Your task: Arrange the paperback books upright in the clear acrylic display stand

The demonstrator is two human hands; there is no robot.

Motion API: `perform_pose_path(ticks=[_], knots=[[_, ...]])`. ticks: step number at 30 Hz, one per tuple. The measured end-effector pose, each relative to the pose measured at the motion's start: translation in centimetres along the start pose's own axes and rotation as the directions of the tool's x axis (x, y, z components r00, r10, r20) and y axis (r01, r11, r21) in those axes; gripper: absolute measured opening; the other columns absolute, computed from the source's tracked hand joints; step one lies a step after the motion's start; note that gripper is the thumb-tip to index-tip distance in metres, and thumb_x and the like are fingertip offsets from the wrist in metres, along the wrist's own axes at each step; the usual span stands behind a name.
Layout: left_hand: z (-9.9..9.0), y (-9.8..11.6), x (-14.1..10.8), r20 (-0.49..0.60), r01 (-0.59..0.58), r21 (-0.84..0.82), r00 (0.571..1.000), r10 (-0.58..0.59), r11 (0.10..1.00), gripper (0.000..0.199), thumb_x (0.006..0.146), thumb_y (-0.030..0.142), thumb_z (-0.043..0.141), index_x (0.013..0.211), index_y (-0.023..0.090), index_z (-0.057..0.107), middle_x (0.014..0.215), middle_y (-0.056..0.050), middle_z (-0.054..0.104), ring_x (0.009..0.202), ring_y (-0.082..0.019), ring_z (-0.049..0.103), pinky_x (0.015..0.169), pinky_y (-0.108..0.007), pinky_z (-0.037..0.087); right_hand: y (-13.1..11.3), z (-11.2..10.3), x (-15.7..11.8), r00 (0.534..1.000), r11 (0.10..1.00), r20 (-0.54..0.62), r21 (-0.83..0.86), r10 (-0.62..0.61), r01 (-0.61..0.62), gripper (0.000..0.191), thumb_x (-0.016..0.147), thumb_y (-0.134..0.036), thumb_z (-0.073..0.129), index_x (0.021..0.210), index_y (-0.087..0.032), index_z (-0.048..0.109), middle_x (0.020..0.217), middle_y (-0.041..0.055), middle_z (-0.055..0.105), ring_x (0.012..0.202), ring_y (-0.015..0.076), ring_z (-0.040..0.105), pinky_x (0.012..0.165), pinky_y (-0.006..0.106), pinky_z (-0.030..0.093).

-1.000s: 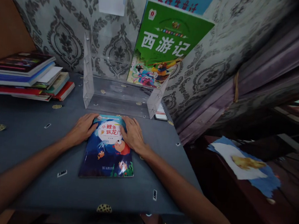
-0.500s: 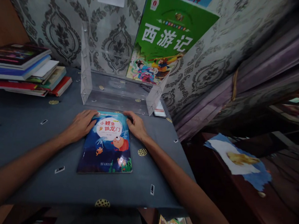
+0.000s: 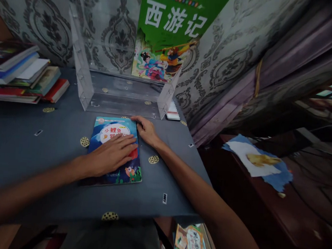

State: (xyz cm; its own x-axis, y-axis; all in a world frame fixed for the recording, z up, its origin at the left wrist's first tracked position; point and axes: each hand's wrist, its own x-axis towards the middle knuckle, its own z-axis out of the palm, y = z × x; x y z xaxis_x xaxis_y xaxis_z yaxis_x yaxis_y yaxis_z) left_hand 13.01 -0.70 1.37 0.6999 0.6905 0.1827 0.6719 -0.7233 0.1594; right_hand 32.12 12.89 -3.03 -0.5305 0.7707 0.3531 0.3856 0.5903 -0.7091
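Observation:
A thin blue picture book (image 3: 132, 172) lies closed and face up on the grey-blue tablecloth (image 3: 57, 139). Across the middle of its cover rests my left hand (image 3: 111, 154), flat with the fingers stretched out, hiding part of the title and the orange fish. At the book's top right corner, my right hand (image 3: 146, 130) touches the edge with its fingers bent loosely and apart. Neither hand grips anything. Just beyond the book stands a clear acrylic rack (image 3: 122, 105).
A green book (image 3: 166, 37) stands upright in the rack against the patterned wall. Several books are stacked (image 3: 19, 68) at the far left. Beyond the table's right edge, a blue cloth (image 3: 281, 180) lies on a dark red surface. Below the front edge are more books (image 3: 190, 242).
My left hand has moved right, from the book's left edge onto its cover. My right hand stays at the top right corner. The camera view has shifted slightly.

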Motion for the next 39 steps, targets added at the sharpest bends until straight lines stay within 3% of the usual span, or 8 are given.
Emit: perform_pose_path(ticks=[7, 15, 21, 23, 26, 29, 34, 39], knots=[[0.2, 0.3, 0.7, 0.036, 0.006, 0.013, 0.999, -0.007, 1.000, 0.050, 0.109, 0.047, 0.038, 0.142, 0.015, 0.057, 0.150, -0.016, 0.058, 0.148, -0.030, 0.046, 0.122, -0.053, 0.038, -0.4, 0.1, -0.2, 1.000, 0.999, 0.029, -0.047, -0.001, 0.002, 0.042, 0.089, -0.010, 0.047, 0.126, -0.018, 0.066, 0.129, 0.0082, 0.072, 0.121, 0.0233, 0.066, 0.109, 0.045, 0.050], [0.6, 2.3, -1.1, 0.050, -0.037, -0.042, 0.998, 0.039, 0.998, 0.052, 0.106, 0.055, 0.042, 0.143, 0.021, 0.058, 0.155, -0.013, 0.054, 0.147, -0.030, 0.047, 0.124, -0.054, 0.034, -1.3, 0.1, -0.6, 0.998, 0.987, 0.060, -0.160, -0.021, 0.030, 0.032, 0.096, -0.026, 0.058, 0.127, -0.022, 0.063, 0.132, 0.0079, 0.071, 0.121, 0.0254, 0.065, 0.110, 0.047, 0.049], [1.1, 2.9, -1.6, 0.041, -0.030, 0.001, 0.999, 0.030, 1.000, 0.053, 0.106, 0.056, 0.043, 0.144, 0.021, 0.057, 0.157, -0.014, 0.052, 0.149, -0.032, 0.044, 0.123, -0.058, 0.033, -2.0, 0.5, -1.1, 0.997, 0.972, 0.068, -0.230, -0.023, 0.038, 0.031, 0.097, -0.024, 0.058, 0.128, -0.022, 0.064, 0.138, 0.0084, 0.069, 0.133, 0.0261, 0.060, 0.117, 0.048, 0.044], [1.2, 3.0, -1.7, 0.027, -0.051, 0.001, 0.998, 0.051, 0.999, 0.047, 0.106, 0.050, 0.046, 0.142, 0.022, 0.059, 0.154, -0.013, 0.056, 0.147, -0.031, 0.047, 0.123, -0.057, 0.035, -2.4, 0.7, -1.4, 0.997, 0.968, 0.067, -0.246, -0.027, 0.043, 0.031, 0.099, -0.023, 0.057, 0.128, -0.021, 0.065, 0.143, 0.0103, 0.066, 0.140, 0.0269, 0.056, 0.121, 0.050, 0.039], [1.3, 3.5, -2.2, 0.032, -0.133, -0.026, 0.991, 0.133, 0.991, 0.036, 0.107, 0.028, 0.046, 0.139, 0.026, 0.061, 0.150, -0.010, 0.060, 0.143, -0.027, 0.052, 0.122, -0.053, 0.036, -2.9, 0.8, -1.7, 0.997, 0.965, 0.078, -0.258, -0.026, 0.045, 0.033, 0.099, -0.022, 0.056, 0.131, -0.016, 0.065, 0.151, 0.0154, 0.060, 0.147, 0.0289, 0.049, 0.123, 0.051, 0.035], [1.1, 4.2, -2.7, 0.053, -0.168, -0.054, 0.984, 0.171, 0.984, 0.043, 0.101, 0.015, 0.048, 0.141, 0.027, 0.059, 0.151, -0.009, 0.059, 0.143, -0.026, 0.052, 0.121, -0.052, 0.039, -2.9, 0.8, -1.8, 0.996, 0.962, 0.087, -0.269, -0.018, 0.041, 0.036, 0.100, -0.022, 0.055, 0.134, -0.013, 0.064, 0.151, 0.0180, 0.058, 0.148, 0.0287, 0.048, 0.123, 0.050, 0.035], [0.4, 4.9, -2.8, 0.019, -0.176, -0.057, 0.984, 0.178, 0.983, 0.039, 0.103, 0.016, 0.045, 0.137, 0.025, 0.062, 0.149, -0.011, 0.061, 0.140, -0.027, 0.054, 0.117, -0.051, 0.044, -2.7, 0.8, -1.7, 0.997, 0.960, 0.079, -0.275, -0.024, 0.045, 0.035, 0.099, -0.022, 0.058, 0.133, -0.017, 0.065, 0.150, 0.0150, 0.060, 0.145, 0.0261, 0.051, 0.122, 0.048, 0.036], [-1.0, 5.2, -3.7, -0.034, -0.183, -0.083, 0.983, 0.181, 0.980, 0.029, 0.107, 0.029, 0.045, 0.117, 0.025, 0.071, 0.134, -0.008, 0.069, 0.126, -0.024, 0.062, 0.112, -0.047, 0.049, -4.0, 0.1, -2.4, 0.995, 0.924, 0.099, -0.378, -0.025, 0.061, 0.033, 0.098, -0.026, 0.060, 0.129, -0.017, 0.066, 0.138, 0.0153, 0.066, 0.130, 0.0297, 0.058, 0.112, 0.049, 0.045]])
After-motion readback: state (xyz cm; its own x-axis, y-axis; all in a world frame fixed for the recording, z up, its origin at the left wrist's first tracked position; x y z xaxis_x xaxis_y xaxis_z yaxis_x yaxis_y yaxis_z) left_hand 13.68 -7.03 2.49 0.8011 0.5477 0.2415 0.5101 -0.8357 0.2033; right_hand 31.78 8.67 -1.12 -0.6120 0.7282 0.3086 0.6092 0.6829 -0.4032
